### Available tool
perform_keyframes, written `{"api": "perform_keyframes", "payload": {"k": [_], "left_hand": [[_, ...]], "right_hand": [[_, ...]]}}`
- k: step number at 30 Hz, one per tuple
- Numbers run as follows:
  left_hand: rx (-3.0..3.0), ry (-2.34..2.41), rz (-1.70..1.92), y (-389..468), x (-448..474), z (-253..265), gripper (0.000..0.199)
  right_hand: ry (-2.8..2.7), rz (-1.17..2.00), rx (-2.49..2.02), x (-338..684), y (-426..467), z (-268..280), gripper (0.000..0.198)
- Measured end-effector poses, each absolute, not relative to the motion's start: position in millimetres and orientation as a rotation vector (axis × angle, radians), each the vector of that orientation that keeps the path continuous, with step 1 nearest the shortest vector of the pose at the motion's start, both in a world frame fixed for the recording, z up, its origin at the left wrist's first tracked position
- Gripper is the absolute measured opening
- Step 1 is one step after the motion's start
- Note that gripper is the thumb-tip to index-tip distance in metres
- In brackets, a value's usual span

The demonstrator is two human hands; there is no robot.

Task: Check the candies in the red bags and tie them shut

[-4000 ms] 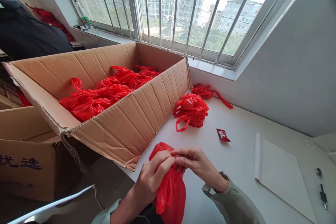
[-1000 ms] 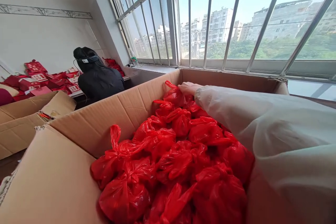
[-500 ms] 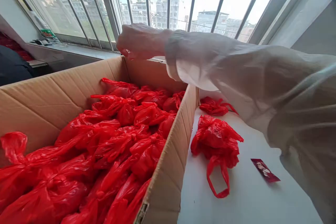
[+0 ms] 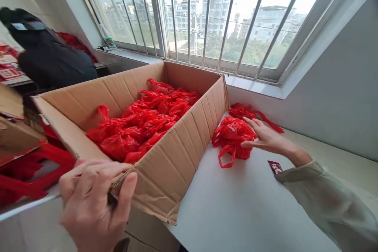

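Lying inside the cardboard box (image 4: 180,149) are red bags (image 4: 144,122).

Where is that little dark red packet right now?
In the head view, the small packet lies on the white table, right of centre, beside the cuff of the right sleeve and to the right of the crumpled red bags.

I see a loose grey-green sleeve (image 4: 333,202), creased, its cuff (image 4: 305,171) ending just behind the bare right hand (image 4: 267,138); left hand (image 4: 91,201) bare too, dark edge (image 4: 121,245) behind it, mostly hidden.
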State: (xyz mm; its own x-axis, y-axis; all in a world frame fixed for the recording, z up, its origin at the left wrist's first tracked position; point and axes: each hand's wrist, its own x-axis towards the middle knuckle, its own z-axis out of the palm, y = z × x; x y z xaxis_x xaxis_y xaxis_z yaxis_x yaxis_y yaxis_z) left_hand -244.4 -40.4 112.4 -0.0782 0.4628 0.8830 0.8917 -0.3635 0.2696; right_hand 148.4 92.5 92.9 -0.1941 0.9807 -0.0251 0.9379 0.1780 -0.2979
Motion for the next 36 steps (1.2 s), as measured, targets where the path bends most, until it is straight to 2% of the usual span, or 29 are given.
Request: {"api": "perform_keyframes", "payload": {"k": [2,5,8,11,15,19,21,23,25,28,31,33,36], "left_hand": [[-1.753,-1.455,-1.238,-56.8,-230.7,115.8,0.026],[-1.761,-1.506,-1.167,-88.8,-202.4,118.1,0.046],[-1.868,-1.512,-1.193,-120.0,-173.3,113.3,0.036],[-2.129,-1.480,-1.248,-134.4,-150.3,99.3,0.026],[-2.574,-1.640,-1.304,-120.0,-128.9,72.2,0.020],[-2.684,-1.834,-1.333,-91.8,-109.7,55.6,0.027],[-2.784,-1.758,-1.351,-80.0,-97.2,53.3,0.038],[-2.963,-1.610,-1.303,-70.5,-81.6,51.2,0.055],[-3.156,-1.452,-1.188,-62.8,-63.9,45.6,0.075],[-3.326,-1.351,-0.907,-52.7,-39.0,27.7,0.103],[-3.338,-1.402,-0.664,-42.8,-25.6,6.1,0.109],[-3.326,-1.426,-0.612,-36.7,-25.0,-3.0,0.108],[-3.308,-1.528,-0.736,-28.8,-32.1,-3.6,0.101]], "right_hand": [[-2.151,0.355,-1.883,142.0,90.9,55.2,0.102],[-2.017,0.297,-1.866,129.3,93.9,25.1,0.083],[-1.960,0.247,-1.857,126.3,93.2,20.0,0.053],[-1.937,0.242,-1.821,136.9,83.6,26.8,0.038],[-1.968,0.316,-1.701,162.0,51.4,37.9,0.037],[-2.074,0.547,-1.441,181.2,-3.4,39.5,0.033],[-2.057,0.609,-1.387,185.0,-32.8,32.5,0.041],[-1.955,0.568,-1.404,186.3,-59.1,19.8,0.059],[-1.798,0.507,-1.454,186.5,-80.9,4.4,0.074],[-1.575,0.560,-1.517,182.7,-102.8,-14.6,0.085],[-1.496,0.652,-1.510,172.5,-107.8,-22.3,0.098],[-1.478,0.647,-1.478,165.9,-101.6,-22.5,0.092],[-1.384,0.637,-1.445,164.2,-86.0,-21.1,0.052]]}}
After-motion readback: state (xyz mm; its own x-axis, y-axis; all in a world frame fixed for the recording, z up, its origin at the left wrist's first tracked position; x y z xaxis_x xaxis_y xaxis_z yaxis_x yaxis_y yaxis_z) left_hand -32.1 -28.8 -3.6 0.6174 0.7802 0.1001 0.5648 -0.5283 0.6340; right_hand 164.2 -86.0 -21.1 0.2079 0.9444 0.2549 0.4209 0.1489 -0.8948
